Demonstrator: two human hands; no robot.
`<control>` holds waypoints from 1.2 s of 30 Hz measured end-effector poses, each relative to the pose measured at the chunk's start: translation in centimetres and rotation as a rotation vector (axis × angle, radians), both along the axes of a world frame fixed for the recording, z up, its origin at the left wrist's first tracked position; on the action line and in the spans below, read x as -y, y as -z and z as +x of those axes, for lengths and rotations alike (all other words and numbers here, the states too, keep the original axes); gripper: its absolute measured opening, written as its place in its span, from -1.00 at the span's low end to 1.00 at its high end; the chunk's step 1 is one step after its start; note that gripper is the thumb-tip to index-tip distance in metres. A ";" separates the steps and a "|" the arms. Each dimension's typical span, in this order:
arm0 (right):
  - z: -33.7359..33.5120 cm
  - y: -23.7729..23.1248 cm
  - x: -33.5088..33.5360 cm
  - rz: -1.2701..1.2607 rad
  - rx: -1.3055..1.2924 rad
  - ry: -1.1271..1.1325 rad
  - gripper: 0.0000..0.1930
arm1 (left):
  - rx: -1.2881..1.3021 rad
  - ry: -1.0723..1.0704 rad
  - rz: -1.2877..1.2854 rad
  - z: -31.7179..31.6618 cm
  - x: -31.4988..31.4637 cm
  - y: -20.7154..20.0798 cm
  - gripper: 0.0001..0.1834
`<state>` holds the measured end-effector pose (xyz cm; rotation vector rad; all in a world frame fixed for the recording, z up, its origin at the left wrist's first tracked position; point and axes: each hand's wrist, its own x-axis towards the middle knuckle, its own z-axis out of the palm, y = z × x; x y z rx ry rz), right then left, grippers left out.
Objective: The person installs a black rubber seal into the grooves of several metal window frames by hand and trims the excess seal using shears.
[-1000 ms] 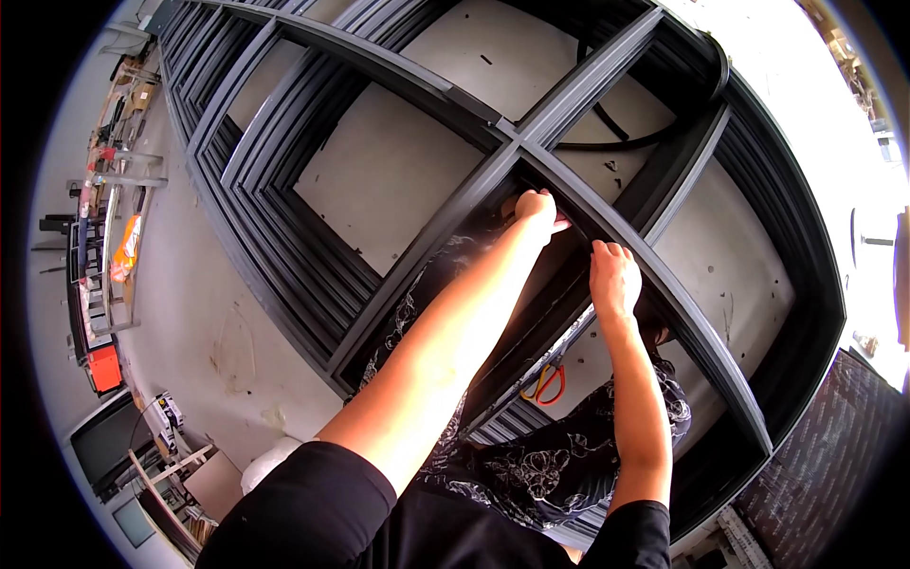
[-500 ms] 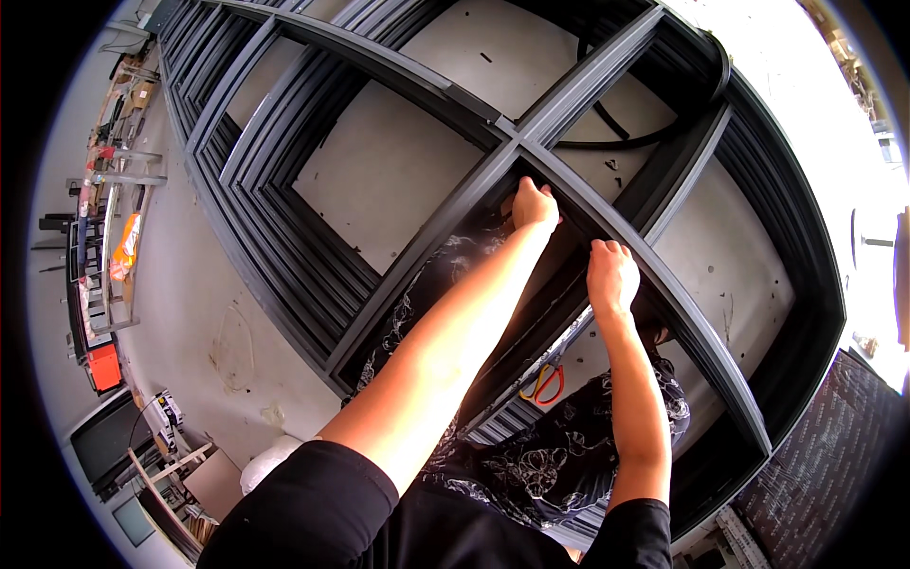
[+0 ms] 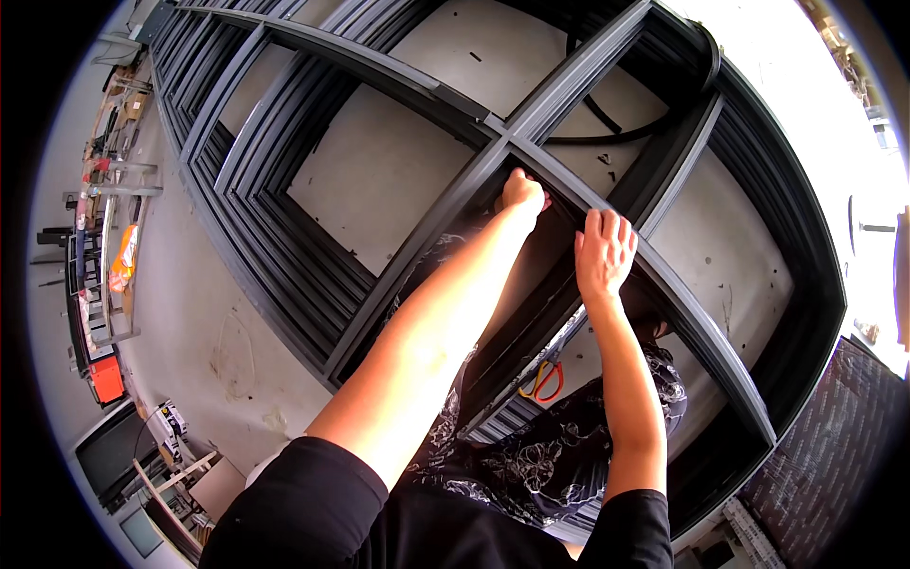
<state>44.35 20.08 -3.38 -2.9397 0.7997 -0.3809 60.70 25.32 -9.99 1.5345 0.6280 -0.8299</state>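
Note:
A large stack of dark grey metal frames [image 3: 445, 204] with crossing bars fills the middle. My left hand [image 3: 521, 192] is closed inside an opening, just below the crossing of two bars. Whatever its fingers hold is hidden. To its right, my right hand [image 3: 605, 254] lies against the inner edge of a slanting bar [image 3: 687, 303], its fingers slightly apart and their tips on the metal. Beyond the hands, a loose black flexible strip [image 3: 616, 139] curves over the frames. Scissors [image 3: 542, 381] with red and yellow handles lie below my hands, by my patterned trouser leg.
Along the left wall stands a cluttered rack [image 3: 100, 275] with an orange bag and a red-orange box. A cardboard box [image 3: 216, 486] sits at the lower left. On the right lies a dark printed sheet [image 3: 825, 446]. Small dark bits dot the pale floor [image 3: 379, 171].
My right hand has moved up and slightly left onto the bar, its fingers uncurling from a fist. My left hand has shifted slightly left. The whole view has moved a little.

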 end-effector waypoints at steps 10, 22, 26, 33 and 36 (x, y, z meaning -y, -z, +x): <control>6.4 1.2 0.3 0.014 0.053 0.082 -0.52 | 0.032 0.100 -0.035 0.6 -0.5 -1.0 -0.76; 8.5 1.2 0.3 0.059 0.017 0.066 -0.57 | 0.119 0.557 0.033 3.1 -3.3 -1.7 -0.76; 7.8 2.1 1.2 0.045 -0.021 0.061 -0.56 | 0.898 1.134 0.254 4.2 -4.8 -6.2 -0.81; 8.7 0.9 0.5 0.078 -0.004 0.055 -0.56 | 2.025 1.426 0.608 8.4 -5.6 -6.7 -0.45; 8.7 1.3 0.5 0.084 -0.003 0.057 -0.56 | 2.046 1.515 0.549 9.1 -4.8 -4.8 -0.65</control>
